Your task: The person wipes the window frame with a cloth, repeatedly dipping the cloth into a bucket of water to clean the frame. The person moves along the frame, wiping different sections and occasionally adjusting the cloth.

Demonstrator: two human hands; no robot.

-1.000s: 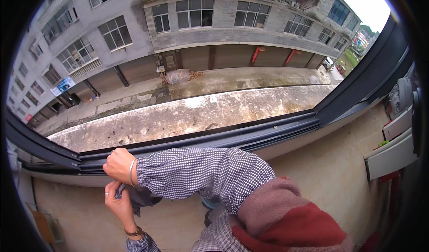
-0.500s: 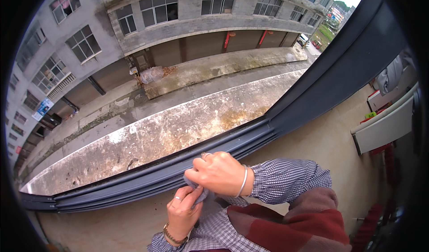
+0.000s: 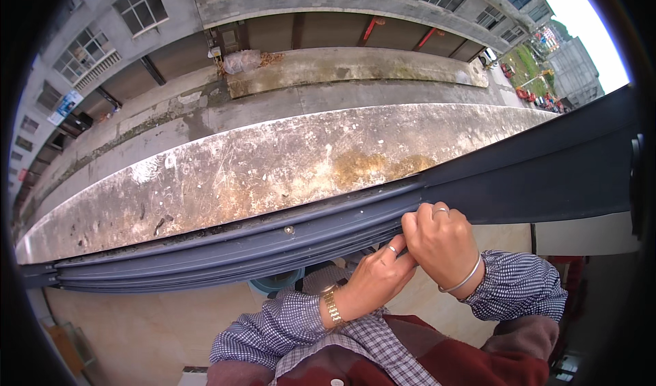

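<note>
My right hand (image 3: 441, 242), with a ring and a bracelet, is closed with its knuckles up at the dark window frame (image 3: 526, 160), by the corner where the upright meets the bottom track (image 3: 273, 253). Meeting it from the left is my left hand (image 3: 383, 276), with a ring and a gold watch (image 3: 333, 305). Its fingertips are pinched together against the right hand's fingers. The grey cloth seen between both hands a moment ago is now mostly hidden by the fingers.
Beyond the track lies a stained concrete ledge (image 3: 273, 174), then a street and a grey building (image 3: 307, 3). Below the track, indoors, a teal basin (image 3: 277, 281) is partly hidden by the track and my sleeve. A small bolt head (image 3: 289, 230) shows on the track.
Both hands have moved right along the track to the frame corner. The view has turned, bringing the basin and more of the street at right into sight. The cloth has gone out of sight.
</note>
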